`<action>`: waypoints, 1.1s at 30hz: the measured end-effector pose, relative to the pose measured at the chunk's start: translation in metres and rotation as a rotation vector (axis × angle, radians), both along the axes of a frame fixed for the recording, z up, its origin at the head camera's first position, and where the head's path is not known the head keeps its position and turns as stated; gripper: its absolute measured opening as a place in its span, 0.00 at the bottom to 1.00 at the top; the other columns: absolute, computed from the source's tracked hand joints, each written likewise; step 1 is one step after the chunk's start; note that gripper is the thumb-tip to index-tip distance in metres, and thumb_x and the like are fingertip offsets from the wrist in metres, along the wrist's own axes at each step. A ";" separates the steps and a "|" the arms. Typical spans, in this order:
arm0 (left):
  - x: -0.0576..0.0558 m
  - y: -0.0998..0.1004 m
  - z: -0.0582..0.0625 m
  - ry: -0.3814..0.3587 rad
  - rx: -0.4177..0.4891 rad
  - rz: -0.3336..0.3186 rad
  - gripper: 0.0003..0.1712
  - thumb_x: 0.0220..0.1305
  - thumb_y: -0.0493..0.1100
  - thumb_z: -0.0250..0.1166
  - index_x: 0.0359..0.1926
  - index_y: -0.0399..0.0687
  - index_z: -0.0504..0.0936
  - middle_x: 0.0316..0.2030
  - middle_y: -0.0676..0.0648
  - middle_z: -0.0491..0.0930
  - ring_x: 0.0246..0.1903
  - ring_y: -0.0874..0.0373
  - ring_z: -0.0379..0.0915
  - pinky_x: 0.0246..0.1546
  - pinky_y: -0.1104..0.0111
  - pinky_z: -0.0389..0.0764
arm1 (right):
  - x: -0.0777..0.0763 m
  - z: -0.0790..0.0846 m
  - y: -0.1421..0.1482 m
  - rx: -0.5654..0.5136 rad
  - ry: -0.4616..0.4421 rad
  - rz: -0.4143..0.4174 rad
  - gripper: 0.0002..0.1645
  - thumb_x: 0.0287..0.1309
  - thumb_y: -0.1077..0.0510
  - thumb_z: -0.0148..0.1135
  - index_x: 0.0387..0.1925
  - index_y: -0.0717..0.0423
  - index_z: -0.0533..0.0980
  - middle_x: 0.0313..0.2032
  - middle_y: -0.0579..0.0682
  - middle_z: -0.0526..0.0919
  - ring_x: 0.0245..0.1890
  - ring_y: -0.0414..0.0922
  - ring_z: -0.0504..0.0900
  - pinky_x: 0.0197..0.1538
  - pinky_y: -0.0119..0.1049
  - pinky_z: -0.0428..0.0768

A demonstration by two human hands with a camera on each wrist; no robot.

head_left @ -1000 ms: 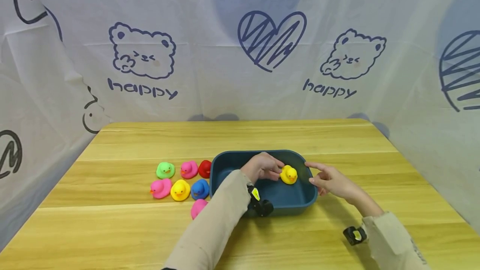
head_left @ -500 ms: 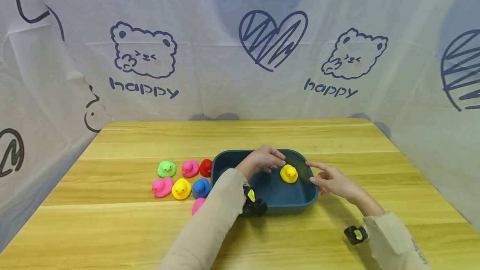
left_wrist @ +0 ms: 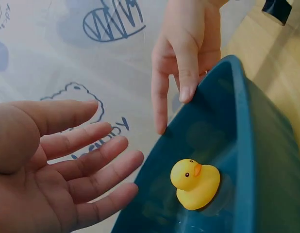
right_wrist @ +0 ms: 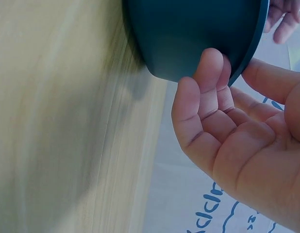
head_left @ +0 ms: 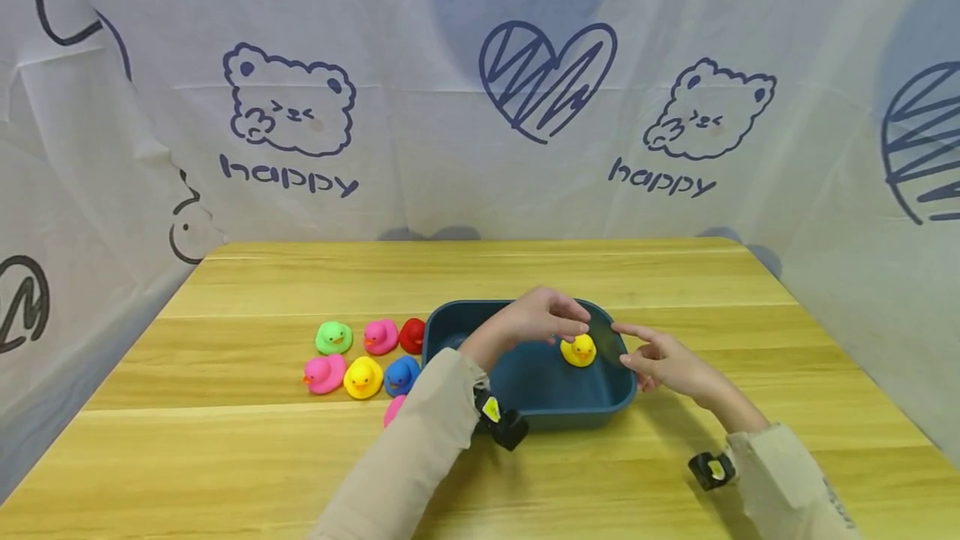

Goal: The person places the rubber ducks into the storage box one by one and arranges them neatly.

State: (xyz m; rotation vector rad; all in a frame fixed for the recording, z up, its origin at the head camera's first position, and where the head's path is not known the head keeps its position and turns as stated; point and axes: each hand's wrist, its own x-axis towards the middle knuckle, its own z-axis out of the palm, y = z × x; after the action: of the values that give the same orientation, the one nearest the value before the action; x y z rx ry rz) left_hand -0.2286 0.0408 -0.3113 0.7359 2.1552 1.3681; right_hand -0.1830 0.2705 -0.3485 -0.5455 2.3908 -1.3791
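Observation:
A yellow rubber duck (head_left: 579, 353) sits inside the dark blue plastic bin (head_left: 577, 420), near its right end. Above the bin, my left hand (head_left: 536, 317) has its fingers extended and apart, with nothing in them. The left wrist view has that palm (left_wrist: 38, 184) beside the bin's opening, apart from the duck (left_wrist: 194, 185). My right hand (head_left: 667, 367) holds the bin's right end at the rim. In the right wrist view its thumb is at the edge of the bin (right_wrist: 189, 39), and the curled fingers (right_wrist: 208, 73) lie against the outer wall.
Left of the bin on the wooden table (head_left: 187, 473) are several rubber ducks: green (head_left: 333, 338), pink (head_left: 381, 337), red (head_left: 412, 336), yellow (head_left: 363, 378) and blue (head_left: 402, 376) among them. My left sleeve (head_left: 405, 448) partly covers another pink duck (head_left: 393, 409). A printed cloth (head_left: 420, 148) hangs behind.
My left hand has lifted away from the yellow duck in the bin, and its fingers now pass over the duck's head in view. The right hand stays at the rim.

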 end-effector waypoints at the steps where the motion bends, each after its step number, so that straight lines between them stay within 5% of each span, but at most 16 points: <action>1: 0.002 -0.001 0.001 0.020 0.005 -0.005 0.17 0.61 0.38 0.58 0.49 0.36 0.76 0.40 0.44 0.79 0.37 0.53 0.75 0.34 0.66 0.75 | 0.000 0.000 0.000 0.007 -0.002 -0.006 0.35 0.62 0.56 0.51 0.63 0.69 0.52 0.22 0.52 0.75 0.20 0.48 0.73 0.26 0.42 0.75; 10: 0.020 -0.012 0.001 0.262 0.012 0.046 0.12 0.60 0.38 0.59 0.44 0.39 0.79 0.39 0.48 0.79 0.37 0.60 0.73 0.37 0.73 0.73 | 0.002 0.002 -0.001 0.031 -0.036 -0.049 0.34 0.62 0.60 0.50 0.64 0.69 0.49 0.22 0.53 0.74 0.19 0.49 0.71 0.25 0.40 0.74; 33: 0.048 -0.069 -0.003 0.440 0.062 0.215 0.10 0.59 0.39 0.60 0.41 0.44 0.80 0.38 0.51 0.77 0.38 0.59 0.71 0.35 0.71 0.73 | 0.001 -0.001 -0.003 0.028 -0.022 -0.045 0.35 0.62 0.60 0.50 0.64 0.70 0.49 0.23 0.54 0.75 0.19 0.51 0.73 0.24 0.39 0.74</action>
State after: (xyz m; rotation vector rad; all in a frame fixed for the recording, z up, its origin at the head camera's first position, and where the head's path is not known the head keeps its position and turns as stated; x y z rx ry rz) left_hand -0.1808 -0.0277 -0.3140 0.9215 2.6054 1.4946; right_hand -0.1823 0.2677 -0.3499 -0.4699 2.4154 -1.3603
